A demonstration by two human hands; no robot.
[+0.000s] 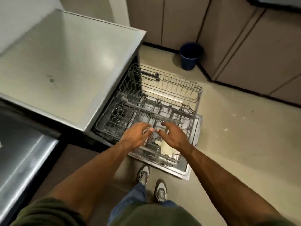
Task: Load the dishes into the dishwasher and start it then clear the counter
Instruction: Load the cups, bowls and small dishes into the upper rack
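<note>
Beige flooring is surrounding the open dishwasher. We are reaching both hands over its extended wire rack; left hand and right hand are hanging loosely curled, grasping nothing. A pale dish is lying underneath; wires are threatening to snag our fingers.

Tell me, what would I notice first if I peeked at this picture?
Two bare hands, the left hand and the right hand, reach over a pulled-out wire dishwasher rack in the middle. A white dish sits in it beneath them, and a blue bin stands by the cabinets behind.
</note>
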